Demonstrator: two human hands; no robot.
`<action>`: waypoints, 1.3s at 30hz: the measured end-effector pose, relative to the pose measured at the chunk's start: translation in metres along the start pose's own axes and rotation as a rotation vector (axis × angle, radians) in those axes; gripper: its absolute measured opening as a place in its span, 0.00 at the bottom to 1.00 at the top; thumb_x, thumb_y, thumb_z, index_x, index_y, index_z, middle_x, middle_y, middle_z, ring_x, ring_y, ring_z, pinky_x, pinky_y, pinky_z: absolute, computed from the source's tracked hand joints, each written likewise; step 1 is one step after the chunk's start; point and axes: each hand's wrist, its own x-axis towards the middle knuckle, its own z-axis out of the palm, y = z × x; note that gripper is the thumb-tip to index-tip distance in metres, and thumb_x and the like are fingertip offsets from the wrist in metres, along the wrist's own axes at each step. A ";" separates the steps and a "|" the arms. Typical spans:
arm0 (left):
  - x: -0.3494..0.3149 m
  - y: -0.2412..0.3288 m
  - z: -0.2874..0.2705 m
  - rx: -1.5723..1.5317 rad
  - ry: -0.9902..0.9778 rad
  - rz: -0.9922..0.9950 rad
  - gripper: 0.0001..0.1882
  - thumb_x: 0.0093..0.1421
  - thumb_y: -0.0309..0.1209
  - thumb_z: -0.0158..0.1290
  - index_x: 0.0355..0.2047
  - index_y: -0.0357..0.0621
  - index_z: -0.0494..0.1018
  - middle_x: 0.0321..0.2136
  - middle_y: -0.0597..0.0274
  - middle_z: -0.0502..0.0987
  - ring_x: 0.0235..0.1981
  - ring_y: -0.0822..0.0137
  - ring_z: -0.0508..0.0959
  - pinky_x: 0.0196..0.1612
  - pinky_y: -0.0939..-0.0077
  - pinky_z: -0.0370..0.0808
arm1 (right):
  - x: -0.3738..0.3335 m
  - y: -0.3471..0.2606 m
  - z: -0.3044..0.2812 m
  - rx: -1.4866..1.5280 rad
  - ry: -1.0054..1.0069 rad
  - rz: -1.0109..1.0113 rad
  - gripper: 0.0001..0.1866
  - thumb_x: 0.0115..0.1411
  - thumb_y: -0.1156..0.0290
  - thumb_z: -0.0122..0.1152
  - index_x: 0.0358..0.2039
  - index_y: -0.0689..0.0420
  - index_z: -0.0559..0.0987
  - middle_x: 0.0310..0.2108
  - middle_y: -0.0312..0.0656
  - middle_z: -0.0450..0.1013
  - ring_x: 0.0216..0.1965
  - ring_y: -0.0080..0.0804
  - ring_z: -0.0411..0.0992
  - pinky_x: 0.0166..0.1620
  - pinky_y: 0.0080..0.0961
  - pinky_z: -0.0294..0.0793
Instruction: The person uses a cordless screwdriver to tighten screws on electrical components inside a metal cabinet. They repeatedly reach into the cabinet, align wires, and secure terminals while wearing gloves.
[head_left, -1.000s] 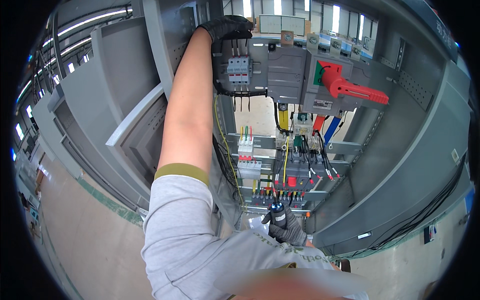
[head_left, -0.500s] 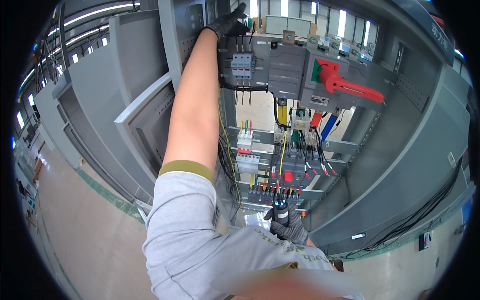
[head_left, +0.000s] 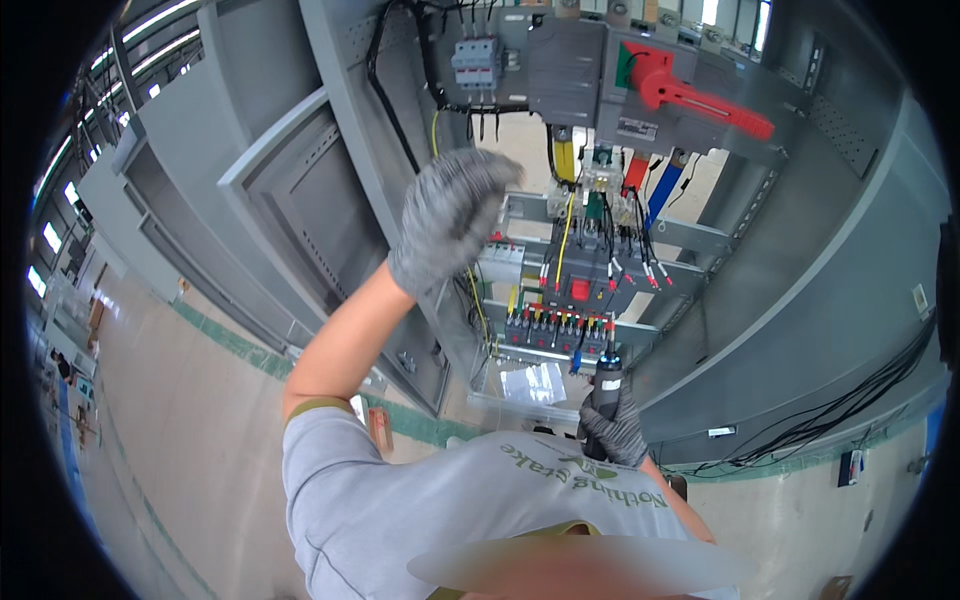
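Note:
My right hand [head_left: 622, 430], in a grey work glove, is wrapped round a black electric screwdriver [head_left: 606, 385] held upright in front of my chest. Its bit reaches toward the right end of a row of small breakers [head_left: 555, 330] with coloured terminals. My gloved left hand [head_left: 455, 215] is raised at the cabinet's left side, smeared by motion, so its fingers do not show clearly. Behind it are a yellow-green wire [head_left: 472, 290] and a partly hidden white breaker [head_left: 503, 262]. Above the row sits a larger breaker with a red button [head_left: 580, 290], with black wires running down to it.
A large switch with a red handle [head_left: 705, 105] juts out at the upper right. The cabinet door [head_left: 300, 200] stands open on the left. A clear plastic bag [head_left: 533, 384] lies low in the cabinet. Loose black cables [head_left: 840, 420] hang at the right.
My left hand has come down from the cabinet's top left, its elbow now bent. My right hand has moved the screwdriver rightward along the breaker row. The view has tilted lower.

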 end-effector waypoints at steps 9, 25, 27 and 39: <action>0.040 0.212 -0.072 0.037 0.000 0.142 0.02 0.56 0.33 0.52 0.28 0.57 0.71 0.22 0.75 0.75 0.18 0.74 0.74 0.29 0.75 0.62 | -0.017 0.044 -0.023 0.045 -0.089 0.135 0.27 0.55 0.80 0.60 0.54 0.55 0.63 0.27 0.36 0.67 0.21 0.23 0.68 0.23 0.23 0.71; 0.000 0.222 -0.070 -0.159 -0.231 0.201 0.02 0.54 0.30 0.53 0.29 0.49 0.74 0.27 0.64 0.77 0.27 0.67 0.74 0.37 0.69 0.65 | -0.067 0.065 -0.016 0.108 0.050 0.132 0.31 0.55 0.78 0.61 0.59 0.57 0.61 0.30 0.37 0.70 0.27 0.23 0.71 0.30 0.22 0.74; -0.026 0.203 -0.057 -0.096 -0.197 0.060 0.02 0.54 0.29 0.53 0.29 0.48 0.75 0.27 0.63 0.77 0.28 0.66 0.75 0.38 0.68 0.65 | -0.068 0.053 -0.015 0.098 0.044 0.100 0.31 0.55 0.77 0.62 0.59 0.57 0.62 0.31 0.37 0.70 0.27 0.22 0.71 0.31 0.22 0.74; -0.076 0.003 0.145 -0.259 -0.064 -0.796 0.11 0.58 0.28 0.55 0.42 0.37 0.75 0.37 0.58 0.78 0.38 0.67 0.78 0.44 0.74 0.74 | -0.076 0.067 -0.040 -0.109 0.227 0.187 0.32 0.53 0.73 0.65 0.57 0.63 0.61 0.32 0.42 0.72 0.27 0.24 0.72 0.31 0.23 0.76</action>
